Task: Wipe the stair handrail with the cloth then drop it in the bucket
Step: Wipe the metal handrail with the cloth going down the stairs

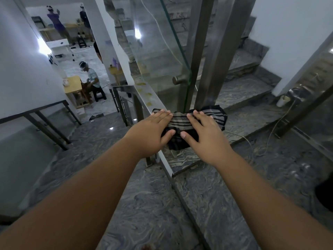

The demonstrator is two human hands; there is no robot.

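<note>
A black and beige striped cloth [182, 121] is draped over the flat steel handrail [149, 95], which runs away and down to the upper left and carries yellowish stains. My left hand [153, 130] lies flat on the cloth's left part, fingers spread, thumb tucked against the fabric. Pressing the right part of the cloth is my right hand [205, 134], also flat. A dark round shape [326, 193] at the right edge may be the bucket; I cannot tell.
A glass panel [162, 56] and steel posts [203, 56] rise just behind the cloth. Marble steps go up on the right, with a white cup [282, 101] and a loose cable [273, 134]. People sit and stand in the room below at upper left.
</note>
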